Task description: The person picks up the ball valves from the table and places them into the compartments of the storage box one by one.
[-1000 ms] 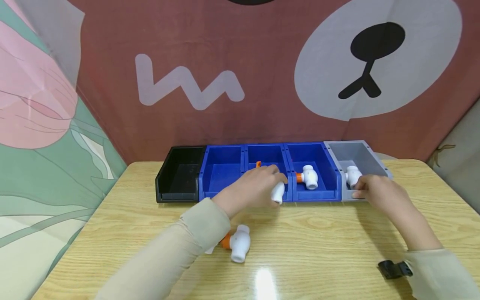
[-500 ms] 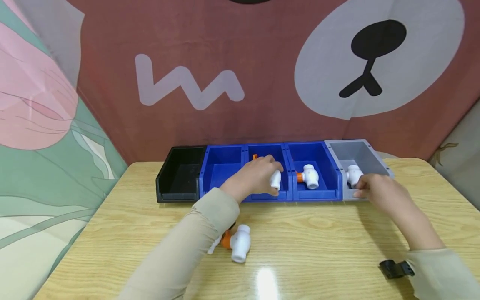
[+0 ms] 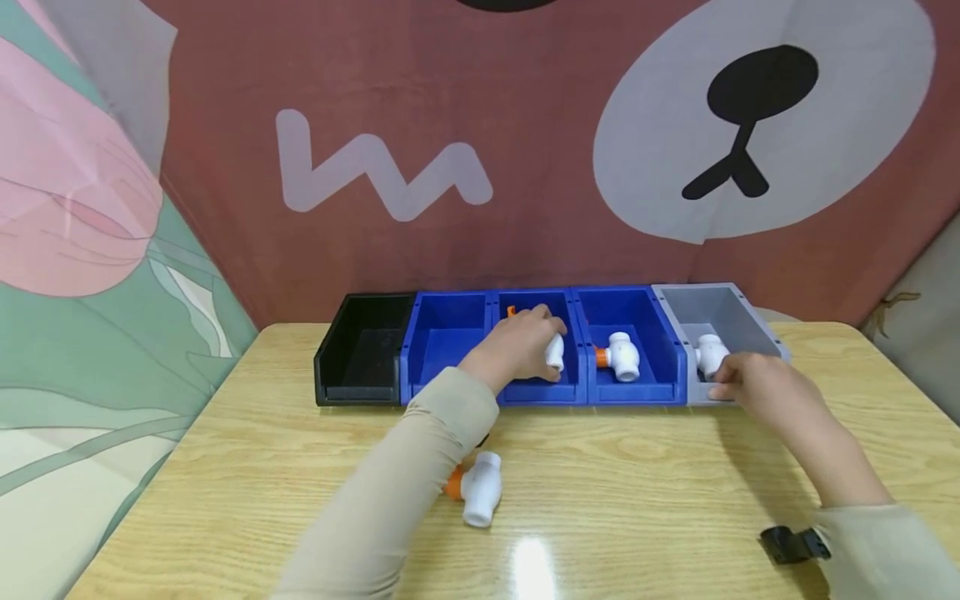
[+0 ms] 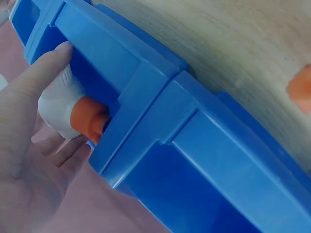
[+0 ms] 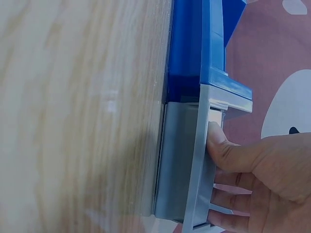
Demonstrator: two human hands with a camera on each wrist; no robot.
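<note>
In the head view my left hand (image 3: 525,343) is in the middle blue bin (image 3: 538,392), holding a white ball valve (image 3: 555,352). An orange part (image 3: 512,311) shows above the knuckles. The left wrist view shows the thumb on one side of this valve, fingers on the other, and its orange fitting (image 4: 88,116) toward the bin wall. My right hand (image 3: 772,387) reaches over the front of the grey bin (image 3: 701,392). Its thumb and index finger pinch the lower end of a white ball valve (image 3: 708,354); the other fingers are largely hidden behind the bin rim.
Another ball valve with an orange fitting (image 3: 621,357) lies in the right blue bin (image 3: 637,392). One more white valve (image 3: 482,490) lies on the wooden table (image 3: 615,483), partly behind the left sleeve. A blue bin (image 3: 450,333) and a black bin (image 3: 360,392) stand at left.
My left hand has moved forward and slightly down into the middle blue bin with its ball valve. My right hand stays at the grey bin, nearly unchanged.
</note>
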